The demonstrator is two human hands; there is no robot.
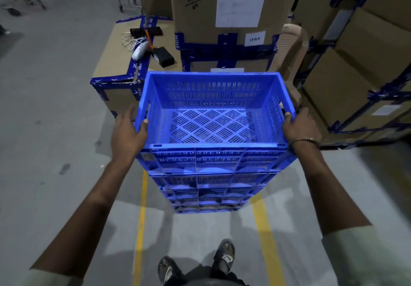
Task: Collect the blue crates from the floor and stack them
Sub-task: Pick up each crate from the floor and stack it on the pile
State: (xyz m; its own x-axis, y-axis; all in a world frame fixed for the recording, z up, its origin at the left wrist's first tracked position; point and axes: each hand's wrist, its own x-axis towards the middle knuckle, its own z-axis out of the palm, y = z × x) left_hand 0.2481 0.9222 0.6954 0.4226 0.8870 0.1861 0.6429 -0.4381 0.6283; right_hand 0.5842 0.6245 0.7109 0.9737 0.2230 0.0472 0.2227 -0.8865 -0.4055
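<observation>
A stack of several blue slotted crates (211, 183) stands on the grey floor in front of me. The top blue crate (211, 92) is empty and sits on that stack. My left hand (129, 134) grips its left rim, thumb hooked over the edge. My right hand (300, 128) grips its right rim the same way; a thin bangle circles that wrist. My sandalled feet show at the bottom of the view.
Tall cardboard boxes (224, 19) taped in blue stand right behind the stack, with more boxes (360, 63) at the right. A low box (120, 63) at the left carries cables, a scanner and black devices. Yellow floor lines (141, 219) run under the stack. Bare floor lies left.
</observation>
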